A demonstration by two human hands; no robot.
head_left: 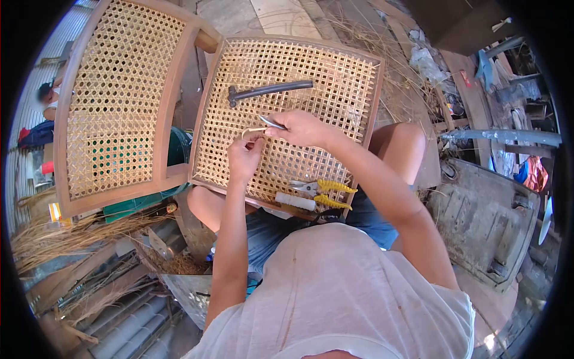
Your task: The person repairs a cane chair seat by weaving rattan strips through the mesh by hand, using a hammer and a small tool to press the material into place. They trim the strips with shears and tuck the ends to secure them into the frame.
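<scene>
In the head view, a small metal blade [272, 122] is held in the right hand [304, 129], whose grip is closed around it; only the pointed end is exposed, the rest being covered by the fingers. A pale strip [255, 130] is pinched in the grip of the left hand [244, 160], just beside the blade; whether strip and blade are touching cannot be made out. Both hands are held over the woven cane seat [353, 90], by which the person's lap is largely covered. On the weave a hammer [272, 90] is laid beyond the hands, and near the seat's close edge a white cylinder [295, 201] is placed beside yellow-handled pliers [333, 186]. A dark item below the pliers is too unclear to be named. At the left, a green container [178, 146] is partly hidden by the cane backrest [122, 90] and is glimpsed through its holes. Another person [50, 100] is seen at the far left, largely blocked by the backrest frame. The outer surroundings are cut off by the dark rounded border.
</scene>
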